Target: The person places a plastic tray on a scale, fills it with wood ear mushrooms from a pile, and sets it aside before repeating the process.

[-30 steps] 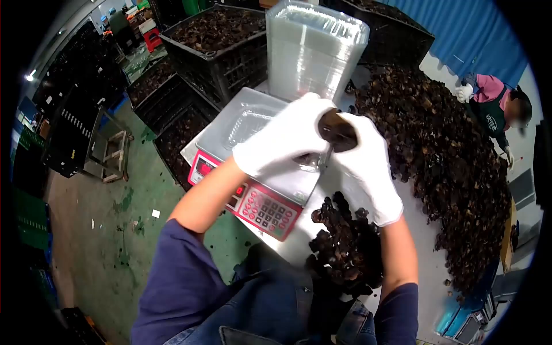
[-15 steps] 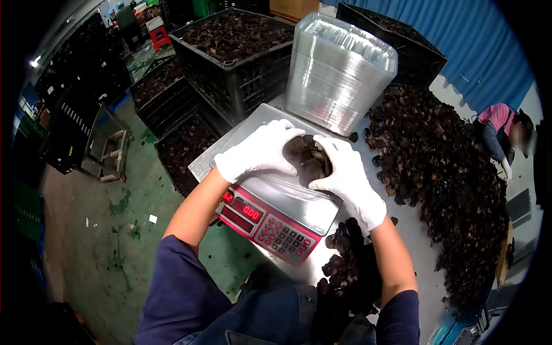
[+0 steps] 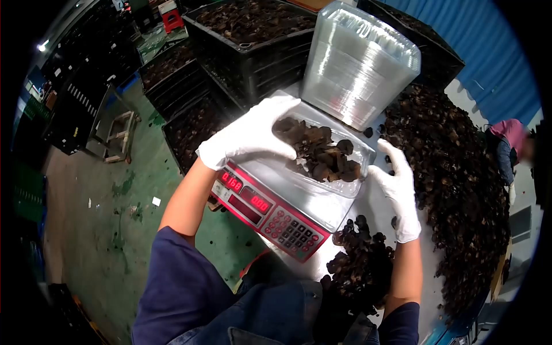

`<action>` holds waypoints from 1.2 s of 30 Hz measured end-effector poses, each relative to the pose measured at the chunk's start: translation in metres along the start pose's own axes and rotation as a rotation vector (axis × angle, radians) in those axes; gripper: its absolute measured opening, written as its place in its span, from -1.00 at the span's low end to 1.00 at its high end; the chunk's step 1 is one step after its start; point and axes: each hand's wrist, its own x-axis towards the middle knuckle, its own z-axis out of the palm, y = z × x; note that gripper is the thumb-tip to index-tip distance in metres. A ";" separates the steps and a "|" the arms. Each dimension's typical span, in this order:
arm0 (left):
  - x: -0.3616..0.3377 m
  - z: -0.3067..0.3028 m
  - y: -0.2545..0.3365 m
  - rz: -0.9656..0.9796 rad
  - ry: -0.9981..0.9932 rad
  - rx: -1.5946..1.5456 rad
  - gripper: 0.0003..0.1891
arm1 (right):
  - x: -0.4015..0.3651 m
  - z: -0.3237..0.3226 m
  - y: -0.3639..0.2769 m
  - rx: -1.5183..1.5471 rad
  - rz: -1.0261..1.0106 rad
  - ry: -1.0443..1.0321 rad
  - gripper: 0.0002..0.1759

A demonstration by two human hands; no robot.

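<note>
Dark brown mushroom pieces (image 3: 322,155) lie in a clear plastic tray (image 3: 339,188) on the metal pan of a red digital scale (image 3: 270,218). The scale's left display reads about 0.168. My left hand (image 3: 253,135), in a white glove, is at the tray's left side, thumb and fingers apart beside the pieces, holding nothing. Off the tray's right edge, my gloved right hand (image 3: 398,190) hangs with spread, curved fingers and nothing in it. A loose heap of mushroom pieces (image 3: 362,259) sits on the table in front of the scale.
A tall stack of clear trays (image 3: 359,69) stands behind the scale. Black crates (image 3: 253,63) full of dark pieces are at the back left. A large mushroom pile (image 3: 454,201) covers the table's right side, where another person (image 3: 509,144) bends over.
Both hands have parted from the mushroom pieces, the right moving away to the right. The pieces now lie spread in the tray. The scale's left display has changed to about 0.168.
</note>
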 end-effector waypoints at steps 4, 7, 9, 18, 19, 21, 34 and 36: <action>-0.004 -0.014 -0.003 -0.088 0.138 -0.025 -0.06 | -0.006 -0.011 0.021 0.025 0.075 0.009 -0.38; -0.004 -0.021 -0.006 -0.164 0.265 -0.134 -0.23 | -0.012 -0.014 0.034 0.039 0.070 -0.020 -0.40; -0.005 -0.023 -0.003 -0.196 0.332 -0.039 -0.36 | -0.015 -0.015 0.034 0.037 0.115 -0.039 -0.41; -0.019 -0.003 0.035 0.025 0.356 -0.183 -0.60 | -0.076 0.003 0.041 -0.202 0.246 -0.516 -0.28; -0.019 -0.003 0.035 0.023 0.358 -0.185 -0.60 | -0.091 0.008 0.038 -0.231 0.169 -0.538 -0.23; -0.020 -0.004 0.034 -0.008 0.356 -0.138 -0.60 | -0.124 0.026 0.048 -0.391 -0.075 -0.440 -0.24; -0.057 0.073 0.112 0.021 0.118 -0.069 -0.64 | -0.149 0.012 0.050 -0.421 -0.024 -0.455 -0.50; -0.066 0.130 0.130 0.342 -0.173 0.150 -0.59 | -0.142 0.003 0.056 -0.226 -0.022 -0.480 -0.49</action>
